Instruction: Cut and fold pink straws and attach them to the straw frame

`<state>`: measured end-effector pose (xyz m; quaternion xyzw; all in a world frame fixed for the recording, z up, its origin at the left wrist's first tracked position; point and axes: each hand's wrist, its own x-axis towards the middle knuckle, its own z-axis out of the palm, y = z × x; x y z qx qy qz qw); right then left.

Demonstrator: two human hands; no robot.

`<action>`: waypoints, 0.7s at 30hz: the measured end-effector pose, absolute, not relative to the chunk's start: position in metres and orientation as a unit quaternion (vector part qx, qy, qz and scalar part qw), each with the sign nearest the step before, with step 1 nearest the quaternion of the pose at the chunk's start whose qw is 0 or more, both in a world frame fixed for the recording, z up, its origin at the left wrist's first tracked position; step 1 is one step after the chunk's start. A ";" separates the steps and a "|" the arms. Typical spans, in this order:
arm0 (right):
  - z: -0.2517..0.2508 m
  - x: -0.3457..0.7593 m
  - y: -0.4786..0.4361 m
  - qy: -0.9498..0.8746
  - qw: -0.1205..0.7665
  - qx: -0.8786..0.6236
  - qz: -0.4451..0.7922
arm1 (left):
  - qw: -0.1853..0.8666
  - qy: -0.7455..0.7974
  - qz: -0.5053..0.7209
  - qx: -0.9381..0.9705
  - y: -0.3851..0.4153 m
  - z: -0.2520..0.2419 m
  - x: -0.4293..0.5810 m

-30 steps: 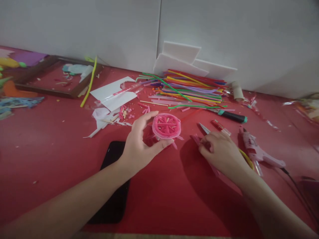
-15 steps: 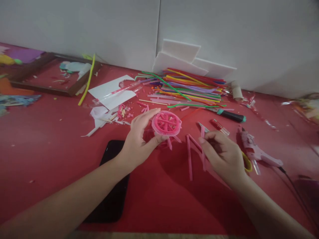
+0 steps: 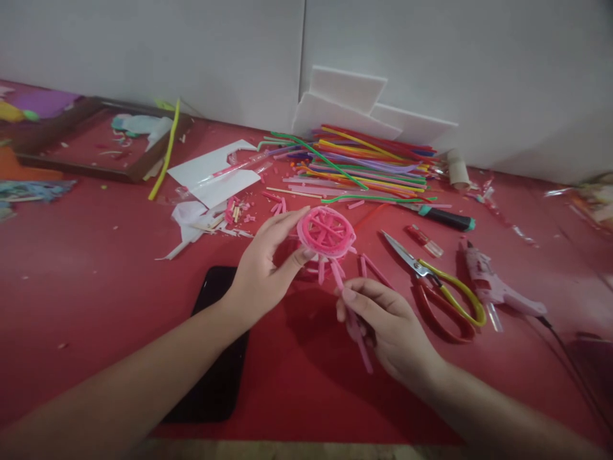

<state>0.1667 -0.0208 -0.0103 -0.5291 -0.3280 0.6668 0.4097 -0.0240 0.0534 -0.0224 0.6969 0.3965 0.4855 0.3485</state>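
Between the thumb and fingers of my left hand (image 3: 265, 262) is a pink wheel-shaped craft piece (image 3: 328, 232), round on top with spokes inside and short pink bits sticking out below. My right hand (image 3: 383, 316) pinches a pink straw (image 3: 359, 342); its upper end meets or overlaps the underside of the wheel-shaped piece, and contact is hard to tell. More pink straws (image 3: 377, 271) lie on the table just behind my right hand. Scissors (image 3: 431, 281) with red and yellow handles rest to the right of it.
A pink glue gun (image 3: 498, 287) with a cord lies at the right. Behind are a cutter knife (image 3: 446, 218) and a heap of coloured straws (image 3: 373, 163). A black phone (image 3: 215, 358) sits under my left forearm. White paper (image 3: 213, 172) and a brown frame (image 3: 81, 167) are left.
My right hand has moved left with the pink straw, bringing it up to the wheel-shaped piece and uncovering the scissors. The left hand has shifted and tilted the piece slightly.
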 end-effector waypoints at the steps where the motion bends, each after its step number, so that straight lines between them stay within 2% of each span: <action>1: -0.010 0.166 -0.022 -0.313 0.411 -0.534 0.669 | 0.362 0.391 0.490 0.690 0.053 -0.022 -0.024; 13: -0.010 0.162 -0.020 -0.217 0.455 -0.527 0.684 | 0.368 0.423 0.482 0.673 0.044 -0.017 -0.016; 21: -0.010 0.160 -0.018 -0.207 0.450 -0.497 0.713 | 0.315 0.455 0.470 0.688 0.039 -0.015 -0.014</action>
